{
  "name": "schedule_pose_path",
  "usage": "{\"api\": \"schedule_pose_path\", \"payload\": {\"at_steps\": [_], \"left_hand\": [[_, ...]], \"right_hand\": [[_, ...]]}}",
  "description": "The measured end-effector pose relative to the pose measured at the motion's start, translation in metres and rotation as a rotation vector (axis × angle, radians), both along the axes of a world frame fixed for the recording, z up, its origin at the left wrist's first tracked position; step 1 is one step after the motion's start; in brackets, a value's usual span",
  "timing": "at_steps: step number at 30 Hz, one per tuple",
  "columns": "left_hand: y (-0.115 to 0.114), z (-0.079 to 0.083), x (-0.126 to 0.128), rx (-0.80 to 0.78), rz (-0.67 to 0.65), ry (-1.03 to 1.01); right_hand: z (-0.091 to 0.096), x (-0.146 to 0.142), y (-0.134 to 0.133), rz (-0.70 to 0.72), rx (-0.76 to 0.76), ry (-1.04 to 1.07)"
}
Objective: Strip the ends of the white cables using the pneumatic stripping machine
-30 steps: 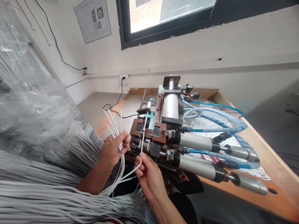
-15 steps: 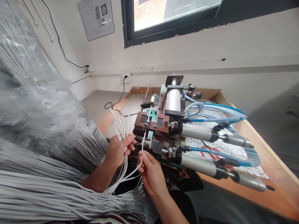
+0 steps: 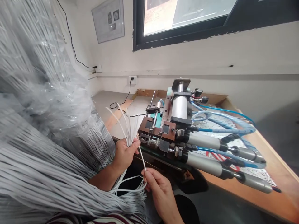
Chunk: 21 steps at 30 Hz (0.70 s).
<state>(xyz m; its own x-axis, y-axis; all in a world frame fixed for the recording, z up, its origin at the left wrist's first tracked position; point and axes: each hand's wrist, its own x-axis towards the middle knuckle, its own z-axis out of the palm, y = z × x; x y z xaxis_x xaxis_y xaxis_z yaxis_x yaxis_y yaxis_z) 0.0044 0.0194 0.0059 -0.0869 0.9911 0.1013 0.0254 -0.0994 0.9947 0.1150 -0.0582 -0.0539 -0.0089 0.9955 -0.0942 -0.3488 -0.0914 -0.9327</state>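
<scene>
My left hand (image 3: 126, 154) is closed round a small bunch of white cables (image 3: 128, 130), whose loose ends fan out above the fist. Between the thumb and fingers of my right hand (image 3: 160, 189) is one white cable (image 3: 142, 158), pinched lower down; it runs up to my left hand. Just beyond both hands stands a pneumatic machine (image 3: 157, 132) with brown clamp blocks and metal cylinders. Neither hand touches it. From my left hand the cables loop down towards the thick pile of grey-white cables (image 3: 58, 186) at the left.
Clear plastic wrapping (image 3: 63, 99) covers hanging cable bundles at the left. Blue air hoses (image 3: 229, 119) curl behind the machine's cylinders (image 3: 205, 163). The machine stands on a wooden-edged bench (image 3: 252, 193) below a window (image 3: 187, 15). A black cord (image 3: 128, 93) runs from a wall socket.
My right hand has drawn back and down from the machine with its cable. That cable's end, earlier upright near the clamps, is now at my left hand. The view has shifted slightly left.
</scene>
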Motion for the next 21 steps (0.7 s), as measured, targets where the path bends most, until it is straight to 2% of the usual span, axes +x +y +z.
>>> {"api": "schedule_pose_path", "payload": {"at_steps": [2,5,8,15,21], "left_hand": [[0.005,0.000,-0.002,-0.025,0.020,-0.103],[0.013,0.003,-0.004,-0.074,0.052,-0.275],[0.019,0.008,-0.003,-0.122,0.006,-0.361],[0.031,0.012,0.007,-0.156,-0.065,-0.384],[0.033,0.012,0.011,-0.174,-0.102,-0.368]], "right_hand": [[-0.002,0.001,0.002,-0.063,0.008,0.052],[-0.003,-0.003,0.013,-0.142,-0.012,0.252],[0.000,-0.009,0.031,-0.177,-0.067,0.439],[0.011,-0.007,0.056,-0.144,-0.194,0.669],[0.011,-0.001,0.059,-0.106,-0.248,0.686]]}}
